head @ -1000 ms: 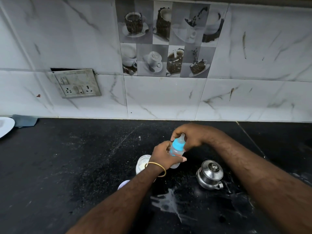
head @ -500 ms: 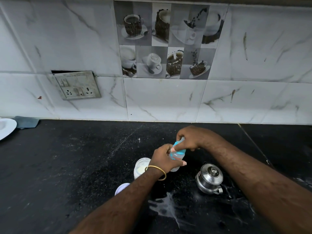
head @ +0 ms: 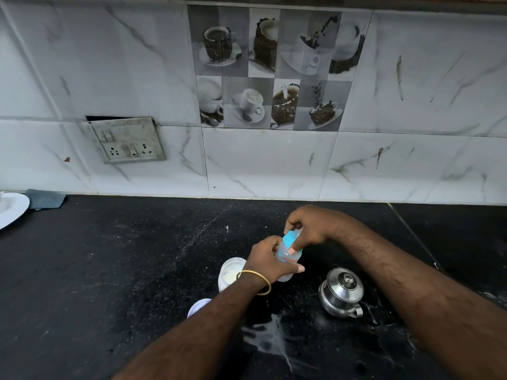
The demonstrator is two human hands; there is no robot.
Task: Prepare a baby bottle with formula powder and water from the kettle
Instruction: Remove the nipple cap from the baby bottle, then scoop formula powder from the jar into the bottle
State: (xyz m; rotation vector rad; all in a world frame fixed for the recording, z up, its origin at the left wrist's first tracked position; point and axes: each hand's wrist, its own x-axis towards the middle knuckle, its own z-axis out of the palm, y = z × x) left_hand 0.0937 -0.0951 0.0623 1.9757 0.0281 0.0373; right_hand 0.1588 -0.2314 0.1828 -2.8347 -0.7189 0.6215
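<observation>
A small clear baby bottle (head: 286, 256) with a blue collar is held over the black counter (head: 109, 270). My left hand (head: 267, 260), with a gold bangle at the wrist, grips the bottle's body. My right hand (head: 308, 229) is closed over the blue top from above. Just left of the bottle stands an open white tub of formula powder (head: 229, 272). Its lid (head: 198, 307) lies nearer me, partly hidden by my left forearm. A small steel kettle (head: 341, 292) with its lid on sits to the right.
White liquid is spilled on the counter (head: 270, 344) in front of the kettle. A white plate (head: 11, 208) and a grey cloth (head: 45, 198) lie at the far left by the wall. A socket panel (head: 126, 139) hangs loose on the tiled wall.
My right hand has shifted its grip around the blue top, and the bottle has tilted a little. The tub and the kettle have stayed where they were.
</observation>
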